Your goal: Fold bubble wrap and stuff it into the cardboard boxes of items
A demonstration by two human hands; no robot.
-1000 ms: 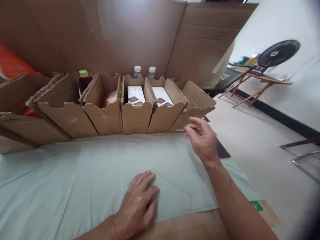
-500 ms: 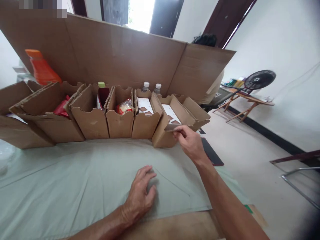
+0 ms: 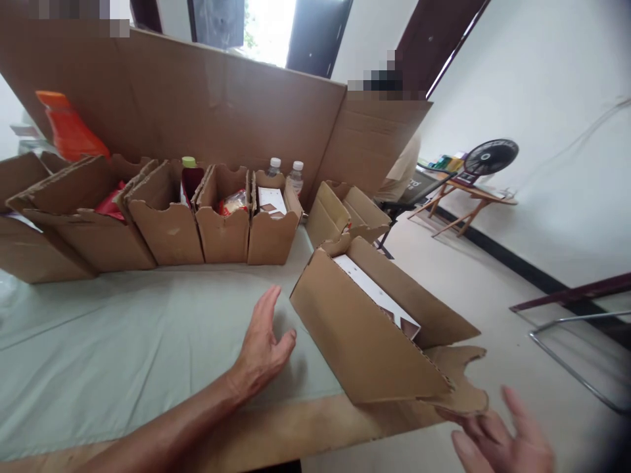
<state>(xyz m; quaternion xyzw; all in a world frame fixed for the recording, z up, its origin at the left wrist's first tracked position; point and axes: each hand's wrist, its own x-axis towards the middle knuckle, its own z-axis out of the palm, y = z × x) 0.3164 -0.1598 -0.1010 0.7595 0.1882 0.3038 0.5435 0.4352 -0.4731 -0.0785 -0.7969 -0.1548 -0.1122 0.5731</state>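
Note:
A long cardboard box (image 3: 365, 348) sits at an angle on the right end of the cloth-covered table, its front end reaching past the table edge. Inside it lies a white piece with diamond-shaped brown openings (image 3: 379, 292). My right hand (image 3: 507, 437) is at the lower right, by the box's scalloped front. Its thumb and index finger are spread, while its other fingertips come up against the front's lower edge; whether they bear on it is unclear. To the left of the box, my left hand (image 3: 263, 341) hovers over the cloth, fingers outstretched and holding nothing.
A row of cardboard bins (image 3: 224, 236) stands along the back, before a tall cardboard panel (image 3: 236, 105). Behind the row are an orange bottle (image 3: 73, 131) and two white-capped bottles (image 3: 296, 176). Further right are another bin (image 3: 328, 213) and a fan (image 3: 491, 157) on a wooden stand.
The box has come out of the row toward me and turned to the right. My right hand moved down and right with its fingers spreading; my left hand shifted slightly up and left.

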